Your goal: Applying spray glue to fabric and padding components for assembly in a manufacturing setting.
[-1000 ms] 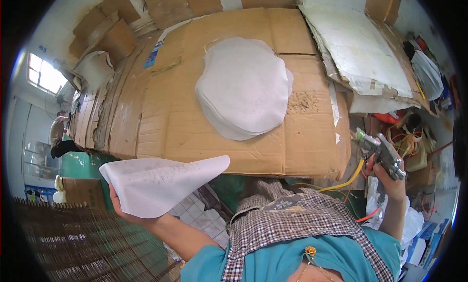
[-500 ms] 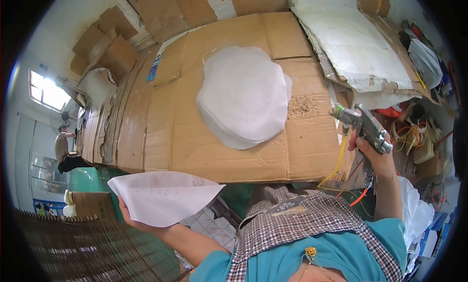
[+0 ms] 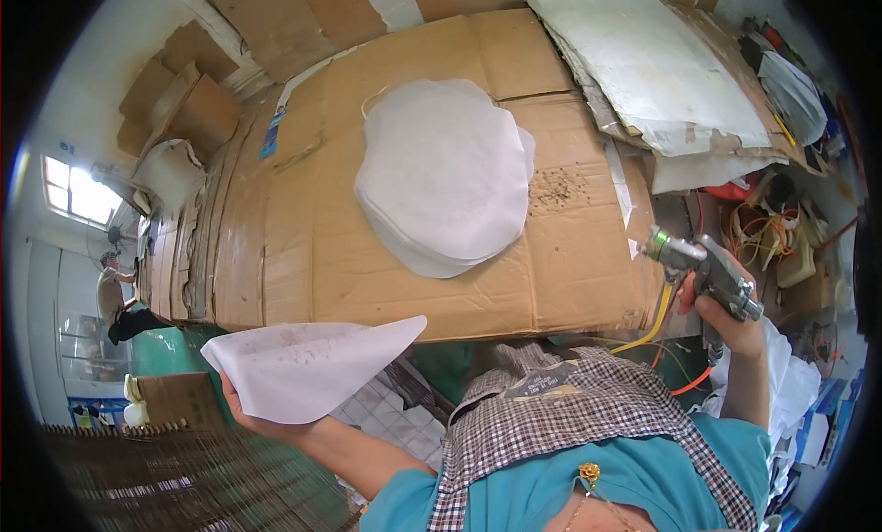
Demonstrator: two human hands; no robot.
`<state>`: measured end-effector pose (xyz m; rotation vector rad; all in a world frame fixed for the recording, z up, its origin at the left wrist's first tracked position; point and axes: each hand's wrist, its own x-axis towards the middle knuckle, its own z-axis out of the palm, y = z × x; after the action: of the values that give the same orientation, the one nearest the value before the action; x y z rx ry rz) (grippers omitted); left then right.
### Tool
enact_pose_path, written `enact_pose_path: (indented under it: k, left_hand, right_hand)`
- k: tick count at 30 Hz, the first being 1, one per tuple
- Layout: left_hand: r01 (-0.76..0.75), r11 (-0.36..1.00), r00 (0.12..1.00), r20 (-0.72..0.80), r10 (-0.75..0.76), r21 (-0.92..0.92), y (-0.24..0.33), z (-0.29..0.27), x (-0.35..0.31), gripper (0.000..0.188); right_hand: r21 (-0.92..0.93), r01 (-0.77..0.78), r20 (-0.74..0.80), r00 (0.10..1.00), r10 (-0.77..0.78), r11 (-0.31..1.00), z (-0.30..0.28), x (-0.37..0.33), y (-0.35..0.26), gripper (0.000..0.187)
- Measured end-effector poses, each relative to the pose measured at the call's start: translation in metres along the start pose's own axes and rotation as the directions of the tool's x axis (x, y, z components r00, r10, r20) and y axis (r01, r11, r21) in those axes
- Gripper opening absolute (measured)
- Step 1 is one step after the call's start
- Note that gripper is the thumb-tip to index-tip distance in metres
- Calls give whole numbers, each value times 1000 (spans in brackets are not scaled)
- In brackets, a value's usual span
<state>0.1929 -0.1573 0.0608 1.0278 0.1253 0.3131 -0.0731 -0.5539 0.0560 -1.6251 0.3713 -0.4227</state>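
My left hand (image 3: 235, 407) grips the edge of a white, cloth-like sheet (image 3: 303, 385), curled up on itself, with faint reddish specks on its upper face. The sheet hangs just off the near edge of the cardboard-covered table (image 3: 367, 307). In my right hand (image 3: 733, 321) is a metal spray gun (image 3: 706, 270) with a green ring near its nozzle, which points left toward the table. Yellow and orange hoses (image 3: 663, 316) run from it. A stack of similar white sheets (image 3: 441, 174) with uneven edges lies mid-table, touched by neither hand.
Dark specks (image 3: 560, 190) dot the cardboard right of the stack. Layered white-topped cardboard (image 3: 657, 73) stands at the far right, above tangled cords (image 3: 758, 224). A slatted brown rack (image 3: 184, 472) is at lower left. Another person (image 3: 115, 298) works far left.
My right hand has shifted right and slightly down with the spray gun, off the table's corner. The sheet in my left hand has curled and its right tip has risen.
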Motion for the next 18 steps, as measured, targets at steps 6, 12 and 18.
enact_pose_path:
  k: [6, 12, 18]
  left_hand:
    - [-4, 1000, 1000, -11, 4, -19, 2, 11, -11, 49]
    - [21, 998, 1000, 14, -20, -63, 3, 4, -13, 49]
    - [116, 966, 993, 48, -108, -231, 17, -36, -7, 48]
  right_hand:
    - [-77, -53, -36, 998, 50, 996, -21, -11, -4, 57]
    - [11, -24, 81, 996, 23, 1000, -6, 2, 6, 55]
    - [-155, 15, -114, 993, -33, 988, 34, 98, 79, 31]
